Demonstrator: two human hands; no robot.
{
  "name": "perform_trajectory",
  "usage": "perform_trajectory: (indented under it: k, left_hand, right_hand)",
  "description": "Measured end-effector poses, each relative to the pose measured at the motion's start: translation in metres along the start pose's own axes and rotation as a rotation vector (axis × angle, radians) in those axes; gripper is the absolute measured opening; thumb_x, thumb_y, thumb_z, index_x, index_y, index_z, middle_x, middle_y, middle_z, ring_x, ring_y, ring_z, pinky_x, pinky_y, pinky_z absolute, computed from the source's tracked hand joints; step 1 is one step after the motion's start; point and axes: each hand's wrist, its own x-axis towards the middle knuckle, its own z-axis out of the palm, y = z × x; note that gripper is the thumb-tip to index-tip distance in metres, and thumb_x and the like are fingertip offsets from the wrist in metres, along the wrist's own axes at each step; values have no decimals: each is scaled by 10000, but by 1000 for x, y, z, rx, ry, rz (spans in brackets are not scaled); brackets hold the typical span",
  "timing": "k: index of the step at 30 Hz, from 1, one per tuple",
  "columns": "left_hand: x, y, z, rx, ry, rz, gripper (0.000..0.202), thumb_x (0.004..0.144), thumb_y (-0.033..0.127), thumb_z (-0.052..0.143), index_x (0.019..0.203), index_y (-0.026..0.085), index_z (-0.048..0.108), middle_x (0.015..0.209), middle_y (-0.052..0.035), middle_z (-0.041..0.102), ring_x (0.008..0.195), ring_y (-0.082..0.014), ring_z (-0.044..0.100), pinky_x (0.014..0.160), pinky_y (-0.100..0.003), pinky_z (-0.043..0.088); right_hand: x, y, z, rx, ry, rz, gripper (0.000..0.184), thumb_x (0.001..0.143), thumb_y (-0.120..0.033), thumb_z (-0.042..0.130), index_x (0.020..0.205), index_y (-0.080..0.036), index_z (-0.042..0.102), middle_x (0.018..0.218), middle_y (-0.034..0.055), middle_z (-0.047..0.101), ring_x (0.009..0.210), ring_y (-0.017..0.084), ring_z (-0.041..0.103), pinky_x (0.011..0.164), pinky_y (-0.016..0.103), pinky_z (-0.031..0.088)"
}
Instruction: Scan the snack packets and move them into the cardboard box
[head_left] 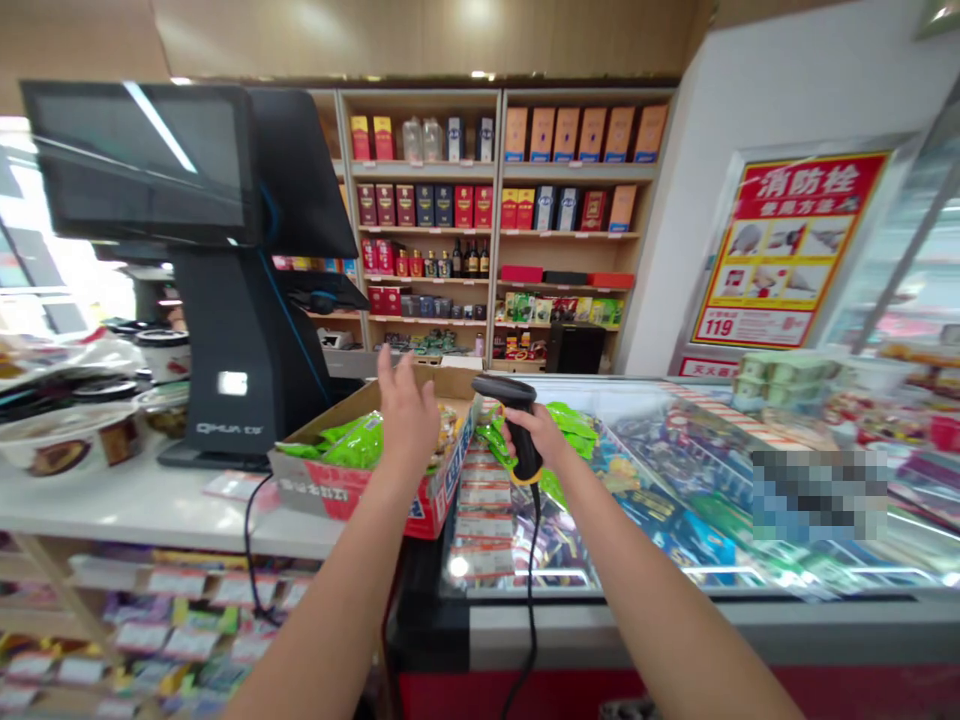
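My right hand (541, 432) is wrapped round the grip of a black and yellow barcode scanner (525, 455), whose head points left and whose cable hangs down over the counter edge. Bright green packets (571, 430) lie on the glass top just behind it. My left hand (409, 410) is raised over an open red cardboard box (337, 497), fingers apart and with nothing in them. Inside the box are green packets (358, 440) and some orange-brown ones, partly hidden by that hand.
A black point-of-sale terminal (232, 350) stands on the white counter (45, 510) at left, beside food tubs (165, 355). To the right spreads a glass-topped display case (637, 560) with egg cartons (784, 378) on its far side. Shelves of boxed goods (499, 170) line the back wall.
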Motion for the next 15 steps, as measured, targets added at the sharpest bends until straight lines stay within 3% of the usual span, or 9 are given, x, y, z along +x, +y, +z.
perform_trajectory:
  k: [3, 6, 10, 12, 15]
  left_hand:
    - [-25, 32, 44, -102, -168, 80, 382, 873, 135, 471, 1251, 175, 520, 1448, -149, 435, 1385, -236, 398, 1156, -411, 330]
    - [-48, 41, 95, -77, -379, 14, 328, 864, 92, 474, 1175, 140, 567, 1352, -169, 529, 1308, -237, 484, 1102, -371, 390]
    - [-64, 25, 144, 121, -568, -218, 282, 897, 229, 532, 1133, 82, 579, 1264, -220, 574, 1198, -282, 571, 996, -354, 451]
    - [-68, 14, 157, 214, -610, -314, 363, 884, 339, 576, 1128, 70, 577, 1236, -235, 583, 1143, -306, 599, 941, -360, 467]
    - [-75, 0, 167, 275, -626, -355, 471, 811, 396, 673, 1136, 70, 572, 1227, -231, 587, 1129, -316, 601, 915, -354, 462]
  right_hand:
    - [-6, 7, -30, -13, 120, 10, 322, 607, -422, 731, 750, -164, 601, 482, -30, 581, 350, 115, 512, 343, 228, 418]
    - [-12, 21, -62, -29, 286, -11, 303, 601, -416, 732, 703, -171, 586, 457, -30, 569, 335, 122, 509, 332, 236, 408]
    - [-21, 47, -92, 9, 482, -27, 293, 618, -420, 725, 668, -191, 550, 448, -32, 559, 321, 129, 496, 324, 254, 404]
    - [-25, 57, -99, 24, 521, -25, 296, 635, -420, 727, 649, -204, 525, 449, -32, 553, 321, 131, 492, 326, 261, 401]
    - [-28, 62, -103, 24, 515, -18, 291, 660, -415, 727, 642, -215, 518, 460, -24, 555, 326, 140, 495, 325, 272, 393]
